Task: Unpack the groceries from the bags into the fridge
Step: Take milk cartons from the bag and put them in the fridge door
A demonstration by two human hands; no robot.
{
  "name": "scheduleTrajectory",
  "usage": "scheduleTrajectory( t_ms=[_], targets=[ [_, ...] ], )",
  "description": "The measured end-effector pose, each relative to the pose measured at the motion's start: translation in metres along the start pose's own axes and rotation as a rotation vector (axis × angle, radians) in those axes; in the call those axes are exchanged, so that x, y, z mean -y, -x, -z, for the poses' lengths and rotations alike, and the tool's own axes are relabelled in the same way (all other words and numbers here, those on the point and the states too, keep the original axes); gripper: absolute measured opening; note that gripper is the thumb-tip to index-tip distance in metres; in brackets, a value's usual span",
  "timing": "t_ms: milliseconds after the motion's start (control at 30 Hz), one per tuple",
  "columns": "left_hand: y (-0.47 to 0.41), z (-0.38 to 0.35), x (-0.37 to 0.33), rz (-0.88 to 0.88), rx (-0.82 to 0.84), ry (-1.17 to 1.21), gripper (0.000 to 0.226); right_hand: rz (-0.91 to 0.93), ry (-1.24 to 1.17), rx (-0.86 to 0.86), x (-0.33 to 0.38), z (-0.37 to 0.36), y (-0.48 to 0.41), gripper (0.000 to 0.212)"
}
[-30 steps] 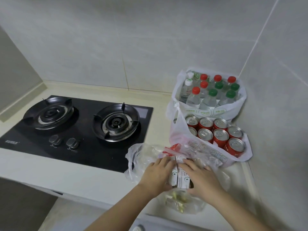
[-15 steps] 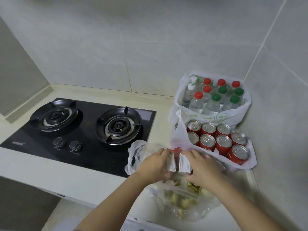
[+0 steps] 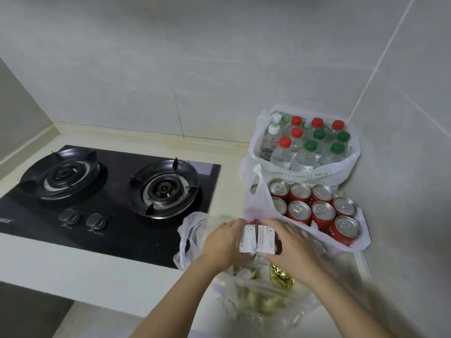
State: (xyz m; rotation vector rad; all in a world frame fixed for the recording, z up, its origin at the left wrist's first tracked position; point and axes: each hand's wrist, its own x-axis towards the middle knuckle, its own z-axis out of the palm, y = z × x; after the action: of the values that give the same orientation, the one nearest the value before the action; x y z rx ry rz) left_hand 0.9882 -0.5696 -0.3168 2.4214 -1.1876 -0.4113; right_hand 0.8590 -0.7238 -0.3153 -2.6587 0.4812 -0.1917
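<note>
Two small white cartons [image 3: 258, 239] stand side by side above the open clear plastic bag [image 3: 266, 306] at the counter's front edge. My left hand [image 3: 220, 242] grips their left side and my right hand [image 3: 291, 247] grips their right side. Gold-wrapped items [image 3: 280, 279] lie inside that bag under the cartons. Behind it a white bag holds several red cans [image 3: 317, 211]. Farther back, in the corner, another white bag [image 3: 302, 174] holds several water bottles [image 3: 305, 145] with red, green and white caps.
A black two-burner gas hob [image 3: 102, 191] fills the counter to the left, with two knobs at its front. Tiled walls close in the back and the right side. The counter's front edge [image 3: 73, 284] drops off below my arms.
Both hands have lifted the two cartons up out of the clear bag. The gold-wrapped items beneath them are now exposed. The view has shifted a little.
</note>
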Motion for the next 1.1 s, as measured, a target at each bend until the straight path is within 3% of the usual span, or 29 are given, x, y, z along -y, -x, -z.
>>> scheduleTrajectory(
  t_ms=[100, 267, 367, 467, 567, 667, 833, 1100],
  targets=[
    [0.015, 0.027, 0.002, 0.017, -0.099, 0.228, 0.065, -0.021, -0.122, -0.110, 0.020, 0.017, 0.000, 0.070],
    [0.060, 0.098, 0.009, 0.018, -0.281, 0.729, 0.063, -0.105, -0.905, -0.245, 0.081, 0.050, -0.003, 0.069],
    [0.095, 0.132, 0.020, 0.073, -0.442, 1.132, 0.057, -0.196, -1.444, -0.345, 0.128, 0.054, -0.002, 0.058],
    [0.129, 0.152, 0.034, 0.148, -0.452, 1.577, 0.051, -0.409, -1.800, -0.231, 0.179, 0.040, -0.003, 0.058],
    [0.164, 0.165, 0.055, 0.250, -0.519, 2.012, 0.046, -0.595, -1.896, -0.028, 0.231, 0.016, -0.001, 0.049],
    [0.199, 0.171, 0.083, 0.313, -0.626, 2.266, 0.049, -0.664, -2.115, 0.095, 0.271, -0.010, 0.002, 0.054],
    [0.260, 0.177, 0.125, 0.329, -0.774, 2.395, 0.042, -0.693, -2.294, 0.304, 0.333, -0.041, 0.014, 0.038],
    [0.335, 0.187, 0.164, 0.307, -1.083, 2.434, 0.044, -0.788, -2.272, 0.652, 0.407, -0.074, 0.021, 0.051]
  ],
)
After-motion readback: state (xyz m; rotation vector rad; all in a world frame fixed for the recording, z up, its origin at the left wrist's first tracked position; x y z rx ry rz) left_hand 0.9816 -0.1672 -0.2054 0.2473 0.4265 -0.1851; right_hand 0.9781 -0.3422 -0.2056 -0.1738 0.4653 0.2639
